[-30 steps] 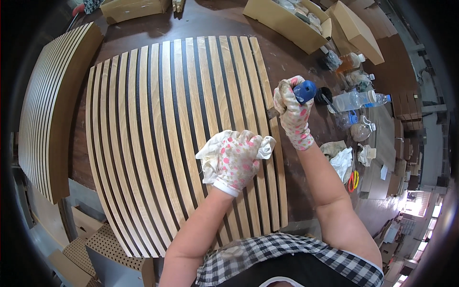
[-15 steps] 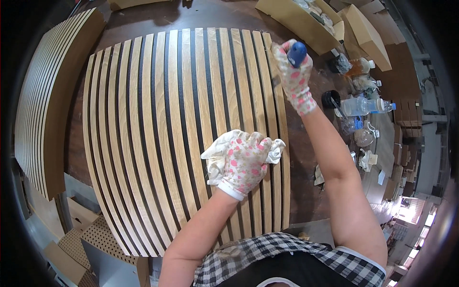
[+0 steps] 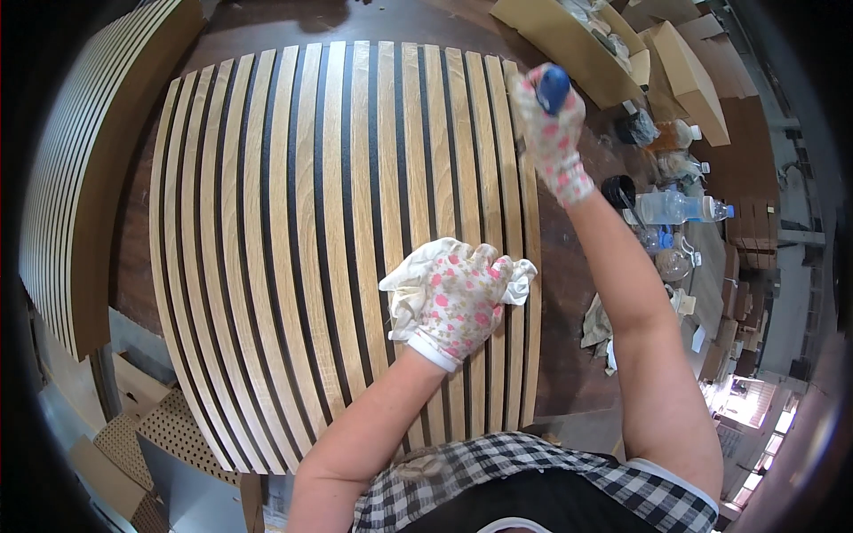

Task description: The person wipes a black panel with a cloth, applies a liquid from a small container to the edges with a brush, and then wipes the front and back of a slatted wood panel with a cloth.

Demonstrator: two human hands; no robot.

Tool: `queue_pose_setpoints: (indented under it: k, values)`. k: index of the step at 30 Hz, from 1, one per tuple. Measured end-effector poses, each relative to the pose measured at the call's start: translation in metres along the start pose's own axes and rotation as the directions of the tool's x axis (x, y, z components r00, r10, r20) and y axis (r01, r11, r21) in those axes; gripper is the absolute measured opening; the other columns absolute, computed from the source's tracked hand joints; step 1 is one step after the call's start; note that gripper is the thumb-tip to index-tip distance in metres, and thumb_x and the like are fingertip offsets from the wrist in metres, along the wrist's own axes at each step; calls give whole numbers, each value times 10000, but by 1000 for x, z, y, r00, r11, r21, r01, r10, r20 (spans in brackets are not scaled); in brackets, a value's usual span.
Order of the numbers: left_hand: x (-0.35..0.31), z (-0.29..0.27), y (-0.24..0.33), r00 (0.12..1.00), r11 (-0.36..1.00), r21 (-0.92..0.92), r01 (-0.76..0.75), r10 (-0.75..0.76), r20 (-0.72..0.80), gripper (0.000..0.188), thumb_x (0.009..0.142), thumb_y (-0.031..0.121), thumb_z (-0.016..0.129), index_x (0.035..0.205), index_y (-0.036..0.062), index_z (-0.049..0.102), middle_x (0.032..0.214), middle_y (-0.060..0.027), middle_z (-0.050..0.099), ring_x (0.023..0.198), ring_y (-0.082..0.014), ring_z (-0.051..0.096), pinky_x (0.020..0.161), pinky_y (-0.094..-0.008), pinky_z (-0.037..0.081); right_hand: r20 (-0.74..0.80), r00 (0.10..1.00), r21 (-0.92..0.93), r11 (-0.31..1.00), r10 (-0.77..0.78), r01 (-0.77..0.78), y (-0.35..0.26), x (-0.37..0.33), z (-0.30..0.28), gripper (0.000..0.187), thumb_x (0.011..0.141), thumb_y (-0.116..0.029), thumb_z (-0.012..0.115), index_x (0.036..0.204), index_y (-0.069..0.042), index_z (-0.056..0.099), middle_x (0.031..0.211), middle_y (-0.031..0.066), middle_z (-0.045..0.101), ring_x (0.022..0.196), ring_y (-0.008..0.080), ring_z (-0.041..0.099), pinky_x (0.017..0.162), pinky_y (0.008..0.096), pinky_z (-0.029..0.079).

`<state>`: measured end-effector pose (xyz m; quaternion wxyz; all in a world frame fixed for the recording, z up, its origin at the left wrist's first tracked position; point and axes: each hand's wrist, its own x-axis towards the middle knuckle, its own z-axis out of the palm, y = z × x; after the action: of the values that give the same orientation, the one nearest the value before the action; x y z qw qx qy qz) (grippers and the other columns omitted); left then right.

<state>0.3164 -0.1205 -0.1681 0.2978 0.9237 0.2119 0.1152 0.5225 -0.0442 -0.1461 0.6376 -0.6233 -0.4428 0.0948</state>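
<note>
In front of me lies a slatted wood panel (image 3: 342, 169) with pale oak-look slats and dark gaps. My left hand (image 3: 460, 298), in a flowered glove, is closed around a crumpled white cloth (image 3: 413, 277) and rests on the panel's right part, nearer to me. At the panel's far right edge, my right hand (image 3: 553, 133) wears a matching glove and grips a tool by its rounded dark blue handle (image 3: 553, 88). The tool's working end is hidden, so its kind does not show.
A tall stack of slatted panels (image 3: 98, 169) stands to the left. Along the right are an open cardboard box (image 3: 569, 49), a black cup (image 3: 617, 191), several plastic bottles (image 3: 671, 208) and a greyish rag (image 3: 597, 322). Perforated boards (image 3: 182, 435) are at lower left.
My right hand has shifted slightly up along the panel's right edge with the blue-handled tool. The left hand keeps its place on the cloth; the whole view has shifted a little.
</note>
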Motion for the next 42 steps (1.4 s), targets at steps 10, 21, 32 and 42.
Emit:
queue_pose_setpoints:
  k: [10,21,32,42]
  values:
    - [1,-3,2,999,998,-54,32,-30,45,513,658,150,700,1154,104,580,1121,-85,553,1037,-276,547,897,-424,428,51,999,-70,998,-3,7,16,5,-7,171,809,-170,710,760,-90,567,643,-36,543,579,55,506,517,232,412]
    - [2,8,1,995,999,-14,-49,47,-90,367,657,197,694,995,93,595,976,-79,554,901,-256,565,763,-408,454,-3,1000,-127,992,15,-15,18,17,-19,140,837,-106,690,823,-135,553,681,-84,499,539,21,464,467,189,372]
    - [3,3,4,1000,999,-43,-12,11,-23,473,670,115,699,1128,80,585,1085,-98,566,995,-276,573,857,-400,459,0,1000,-165,986,21,-20,9,-11,-30,155,839,-118,683,766,-96,549,681,-50,535,584,63,487,557,241,423]
    - [-2,4,1,999,998,-60,29,-27,31,494,667,135,709,1140,90,573,1104,-88,560,1026,-271,558,887,-408,440,39,999,-308,951,-13,25,0,-12,-15,144,831,-177,706,804,-100,587,684,-44,557,587,60,532,511,239,431]
